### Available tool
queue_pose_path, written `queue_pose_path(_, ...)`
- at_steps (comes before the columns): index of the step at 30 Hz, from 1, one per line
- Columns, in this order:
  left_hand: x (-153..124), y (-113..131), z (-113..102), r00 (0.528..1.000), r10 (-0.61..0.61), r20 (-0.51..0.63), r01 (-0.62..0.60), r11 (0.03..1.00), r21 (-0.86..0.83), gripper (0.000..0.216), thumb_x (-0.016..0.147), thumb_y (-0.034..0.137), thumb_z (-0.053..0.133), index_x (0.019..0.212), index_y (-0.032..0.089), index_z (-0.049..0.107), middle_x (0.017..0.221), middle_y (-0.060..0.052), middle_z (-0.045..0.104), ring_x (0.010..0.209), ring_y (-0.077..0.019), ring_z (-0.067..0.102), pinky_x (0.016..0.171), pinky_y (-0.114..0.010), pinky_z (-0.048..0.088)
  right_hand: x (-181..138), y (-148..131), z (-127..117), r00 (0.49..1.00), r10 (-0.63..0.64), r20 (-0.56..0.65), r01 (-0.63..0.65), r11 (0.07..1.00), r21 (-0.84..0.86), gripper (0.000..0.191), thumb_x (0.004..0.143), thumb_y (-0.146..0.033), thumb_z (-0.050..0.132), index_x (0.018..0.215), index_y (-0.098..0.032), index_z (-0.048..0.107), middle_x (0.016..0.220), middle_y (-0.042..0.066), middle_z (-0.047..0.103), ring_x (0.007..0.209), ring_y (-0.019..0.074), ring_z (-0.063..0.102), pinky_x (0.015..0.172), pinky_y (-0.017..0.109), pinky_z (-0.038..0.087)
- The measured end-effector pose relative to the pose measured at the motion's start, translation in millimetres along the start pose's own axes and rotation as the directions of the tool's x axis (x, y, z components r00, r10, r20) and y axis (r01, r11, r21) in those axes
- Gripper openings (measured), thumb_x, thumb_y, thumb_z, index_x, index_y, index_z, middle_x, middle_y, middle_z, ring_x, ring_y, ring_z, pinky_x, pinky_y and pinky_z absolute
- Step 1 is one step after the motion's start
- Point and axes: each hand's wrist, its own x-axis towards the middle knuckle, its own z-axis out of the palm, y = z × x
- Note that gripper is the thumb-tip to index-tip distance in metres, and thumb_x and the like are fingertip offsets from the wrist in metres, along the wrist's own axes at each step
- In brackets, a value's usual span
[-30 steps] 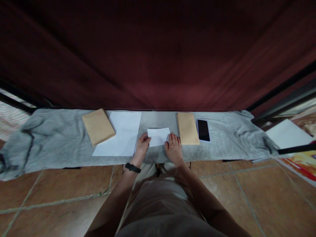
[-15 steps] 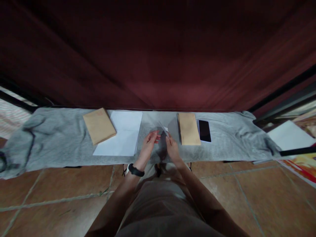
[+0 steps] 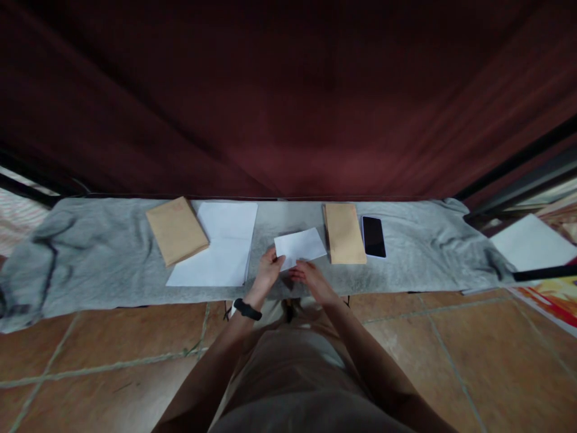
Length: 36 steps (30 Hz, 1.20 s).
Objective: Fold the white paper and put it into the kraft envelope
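Note:
A folded sheet of white paper [image 3: 300,244] is held just above the cloth in front of me, its broad face up. Its lower left corner is pinched between the thumb and fingers of my left hand [image 3: 267,272], which has a black band on the wrist. My right hand [image 3: 312,279] is at the paper's lower edge with its fingers stretched out; whether they touch the paper is unclear. To the left lies a stack of white sheets [image 3: 228,240], partly covered by a brown envelope [image 3: 177,231]. On the right, more brown envelopes [image 3: 345,234] lie in a small pile.
A phone [image 3: 374,236] with a dark screen lies beside the right pile. Grey cloth [image 3: 419,252] covers the narrow table. Behind it hangs a dark red curtain [image 3: 288,120]. A white sheet [image 3: 532,243] rests past the table's right end, near a black bar.
The paper has turned from edge-on to face up. My left hand has taken hold of its left corner, while my right hand has let go and dropped to its lower edge.

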Motion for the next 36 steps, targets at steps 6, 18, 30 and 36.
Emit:
queue_pose_path(6, 8.5, -4.2, -14.5, 0.999, 0.028, -0.031, -0.023, 0.984, 0.174, 0.042, 0.073, 0.018, 0.063, 0.115, 0.02, 0.071, 0.1, -0.007, 0.078, 0.09, -0.0274, 0.072, 0.089, -0.046, 0.058, -9.7, -8.8, -12.1, 0.991, -0.079, 0.112, 0.088, 0.993, -0.078, 0.049, 0.099, -0.058, 0.049, 0.104, -0.018, 0.078, 0.108, 0.011, 0.08, 0.093, 0.025, 0.077, 0.085, 0.041, 0.063)
queue_pose_path(18, -2.6, -4.8, -6.5, 0.986, 0.095, -0.135, -0.029, 0.904, 0.427, 0.056, 0.089, 0.017, 0.056, 0.145, 0.013, 0.053, 0.088, -0.007, 0.075, 0.076, -0.0231, 0.071, 0.077, -0.039, 0.06, 12.2, 22.3, -19.6, 0.854, -0.514, 0.082, 0.25, 0.267, -0.931, 0.048, 0.109, -0.031, 0.039, 0.151, -0.011, 0.05, 0.161, 0.015, 0.045, 0.152, 0.0254, 0.037, 0.125, 0.048, 0.032)
queue_pose_path(30, -10.9, 2.2, 30.3, 0.885, 0.436, 0.165, -0.425, 0.61, 0.669, 0.051, 0.107, 0.037, 0.036, 0.153, 0.015, 0.043, 0.16, -0.015, 0.046, 0.152, -0.0257, 0.038, 0.124, -0.046, 0.038, 13.6, 26.0, -10.9, 0.862, -0.503, 0.055, 0.153, 0.156, -0.976, 0.061, 0.104, -0.027, 0.043, 0.162, -0.011, 0.031, 0.169, 0.02, 0.025, 0.157, 0.0333, 0.025, 0.126, 0.057, 0.021)
queue_pose_path(36, -5.7, -6.1, 55.8, 0.887, 0.331, 0.323, -0.451, 0.466, 0.761, 0.057, 0.109, 0.039, 0.028, 0.155, 0.01, 0.042, 0.161, -0.016, 0.045, 0.155, -0.0257, 0.032, 0.128, -0.049, 0.029, 13.1, 24.0, -10.9, 0.885, -0.459, 0.085, 0.142, 0.092, -0.986, 0.067, 0.101, -0.022, 0.044, 0.164, -0.01, 0.026, 0.17, 0.017, 0.023, 0.158, 0.0323, 0.021, 0.129, 0.053, 0.016)
